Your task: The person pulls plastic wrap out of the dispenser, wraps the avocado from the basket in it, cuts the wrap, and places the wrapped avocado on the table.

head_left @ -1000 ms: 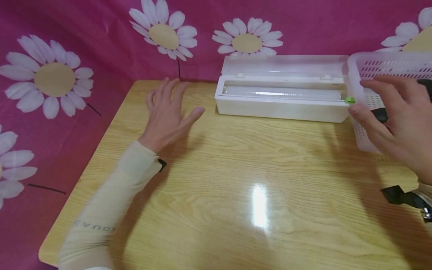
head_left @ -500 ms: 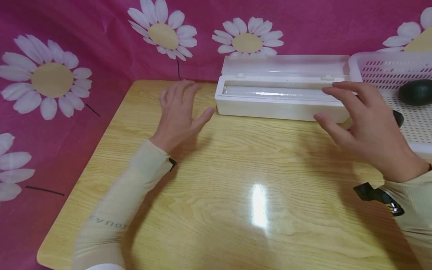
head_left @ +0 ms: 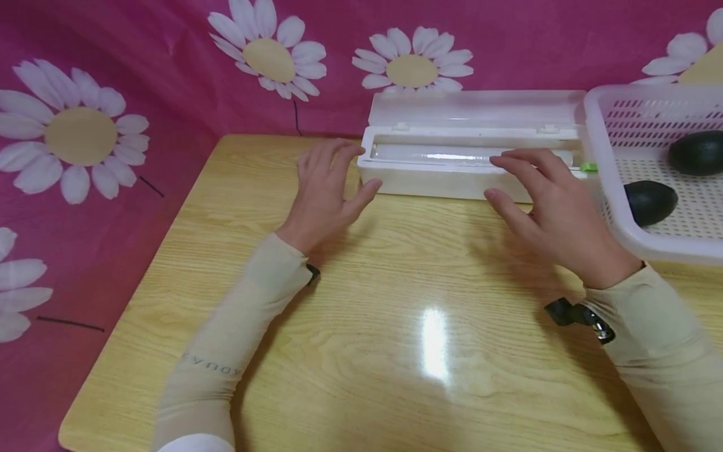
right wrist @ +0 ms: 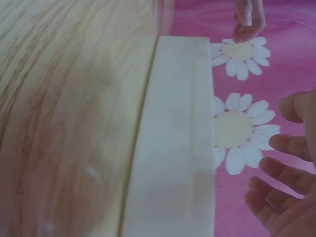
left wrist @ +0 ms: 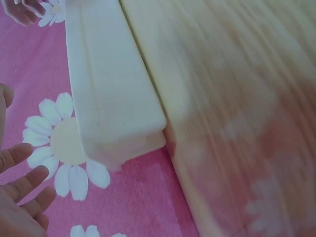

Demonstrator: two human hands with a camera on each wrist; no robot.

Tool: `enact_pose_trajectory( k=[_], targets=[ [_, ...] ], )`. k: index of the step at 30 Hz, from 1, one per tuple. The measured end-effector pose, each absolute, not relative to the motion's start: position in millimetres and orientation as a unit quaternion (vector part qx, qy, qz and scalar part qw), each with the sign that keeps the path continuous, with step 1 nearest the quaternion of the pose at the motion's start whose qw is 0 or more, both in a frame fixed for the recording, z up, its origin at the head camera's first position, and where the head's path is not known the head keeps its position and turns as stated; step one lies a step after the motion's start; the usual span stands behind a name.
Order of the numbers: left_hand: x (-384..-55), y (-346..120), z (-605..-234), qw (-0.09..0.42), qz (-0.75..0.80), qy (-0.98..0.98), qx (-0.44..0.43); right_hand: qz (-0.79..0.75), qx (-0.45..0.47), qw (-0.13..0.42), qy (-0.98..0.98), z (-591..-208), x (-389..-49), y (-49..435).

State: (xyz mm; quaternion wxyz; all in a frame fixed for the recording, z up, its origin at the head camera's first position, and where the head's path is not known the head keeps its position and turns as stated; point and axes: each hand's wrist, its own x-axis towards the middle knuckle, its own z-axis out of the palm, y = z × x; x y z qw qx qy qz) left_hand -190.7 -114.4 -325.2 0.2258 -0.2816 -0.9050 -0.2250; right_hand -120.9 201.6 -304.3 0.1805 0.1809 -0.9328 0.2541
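You have one bright white glare on the surface [head_left: 367, 383] and soft shadows beside both sleeves [head_left: 655, 339]. Your wrist views look hazier, the box [left wrist: 113, 74] softly blurred.

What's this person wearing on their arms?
The left sleeve and right sleeve are cream. The left carries dark, illegible lettering and white fabric shows beyond it. A black strap with a shiny piece sits at the right wrist; a black bit shows at the left.

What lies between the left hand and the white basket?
In the head view, the white dispenser box, lid open, holding a film roll; the right hand is there too, partly hiding both.
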Motion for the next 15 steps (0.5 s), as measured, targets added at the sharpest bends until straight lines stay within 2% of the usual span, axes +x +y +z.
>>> enact_pose_trajectory(
  k=[15],
  targets=[
    [-208,-85,-337,0.208,-0.249,-0.901,-0.289,0.281,0.153,0.185,-0.929,-325,-153,205]
  ],
)
